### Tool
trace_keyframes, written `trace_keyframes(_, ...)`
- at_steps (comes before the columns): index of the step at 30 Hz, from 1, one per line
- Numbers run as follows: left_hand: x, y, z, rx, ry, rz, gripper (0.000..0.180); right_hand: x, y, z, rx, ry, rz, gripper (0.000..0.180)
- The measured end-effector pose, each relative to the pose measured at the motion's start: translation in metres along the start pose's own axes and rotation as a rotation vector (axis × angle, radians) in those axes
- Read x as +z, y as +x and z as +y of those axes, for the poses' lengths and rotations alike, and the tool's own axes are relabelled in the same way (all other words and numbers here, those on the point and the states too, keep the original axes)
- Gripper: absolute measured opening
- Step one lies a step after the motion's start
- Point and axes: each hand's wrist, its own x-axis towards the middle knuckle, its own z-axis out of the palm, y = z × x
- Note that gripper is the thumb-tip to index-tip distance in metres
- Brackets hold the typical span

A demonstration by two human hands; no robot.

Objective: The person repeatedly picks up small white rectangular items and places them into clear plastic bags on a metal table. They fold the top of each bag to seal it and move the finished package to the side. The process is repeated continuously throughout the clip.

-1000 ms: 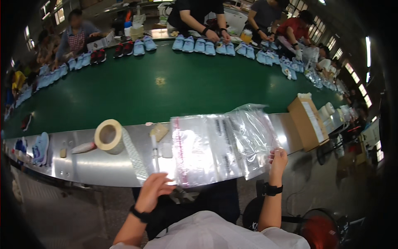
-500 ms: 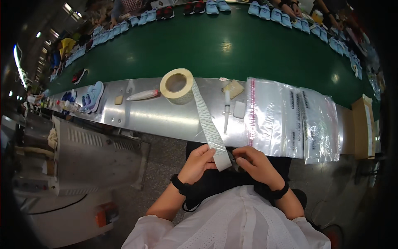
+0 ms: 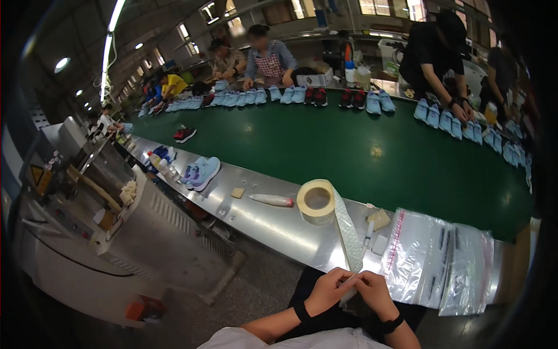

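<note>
Far left: a grey metal machine (image 3: 87, 232) stood beside the brushed-steel worktop (image 3: 273, 224). On the worktop, left to right: a pair of pale blue and lilac sports shoes (image 3: 200, 172), a small tan block (image 3: 238, 192), a slim white tube with a red tip (image 3: 271, 199), then a wide roll of off-white tape (image 3: 317, 200). A loose strip of that tape (image 3: 349, 232) ran from the roll, over the worktop's near edge, down to the hands.

Left hand (image 3: 329, 289), black band at the wrist, was closed, fingertips pinching the end of the strip just below the worktop edge. Right hand (image 3: 376, 293), also banded, touched the left and pinched the same strip end from the other side.

Right of the strip: a white syringe-like applicator (image 3: 368, 233), then a stack of clear plastic zip bags (image 3: 439, 262) overhanging the edge. Beyond lay the green conveyor belt (image 3: 360, 151), pale blue shoes (image 3: 439, 116) lining its far side.
</note>
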Motion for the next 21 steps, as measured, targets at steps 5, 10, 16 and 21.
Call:
trace_keyframes(5,-0.002,0.01,-0.01,-0.038,-0.152,0.004,0.013,-0.006,-0.004,0.0,0.041,-0.067,0.064,0.015)
trace_keyframes(10,-0.01,0.018,0.015,0.168,-0.037,0.162,0.009,-0.036,-0.032,0.009,0.123,-0.202,0.06,0.018)
trace_keyframes(16,0.057,0.028,-0.014,0.579,0.478,-0.434,0.045,-0.073,-0.014,0.024,-0.104,-0.65,0.593,0.016)
trace_keyframes(21,0.069,0.027,-0.014,0.458,0.675,-0.552,0.053,-0.07,-0.005,0.051,-0.128,-1.023,0.702,0.02)
